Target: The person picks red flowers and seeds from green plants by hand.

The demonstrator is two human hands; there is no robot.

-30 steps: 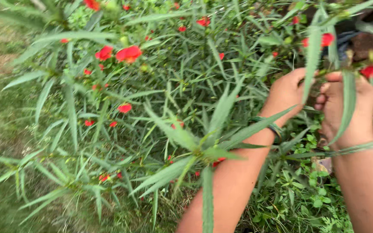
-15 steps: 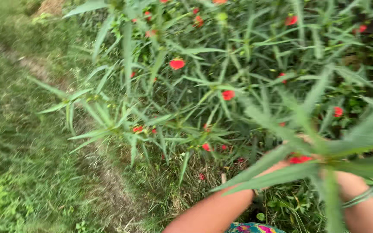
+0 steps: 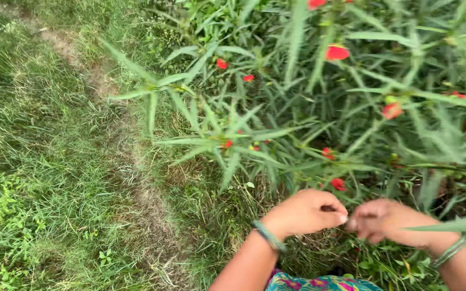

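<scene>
My left hand (image 3: 306, 211) and my right hand (image 3: 386, 220) are low in the view, in front of a bushy plant (image 3: 319, 124) with long narrow leaves. Both have curled fingers, and their fingertips meet between them. Nothing can be made out in the pinch; anything there is too small to see. Each wrist carries a green bangle (image 3: 268, 235). A small red flower (image 3: 338, 184) hangs just above my left hand. More red flowers (image 3: 337, 52) dot the plant higher up.
Grass (image 3: 33, 178) covers the left half, crossed by a worn dirt strip (image 3: 136, 178) along the plant's edge. A long leaf (image 3: 459, 223) lies over my right wrist. Colourful patterned cloth (image 3: 319, 283) shows at the bottom edge.
The view has swung down and left, bringing grass and the dirt strip into sight. My hands have come down from the upper stems to the plant's foot, fingertips together.
</scene>
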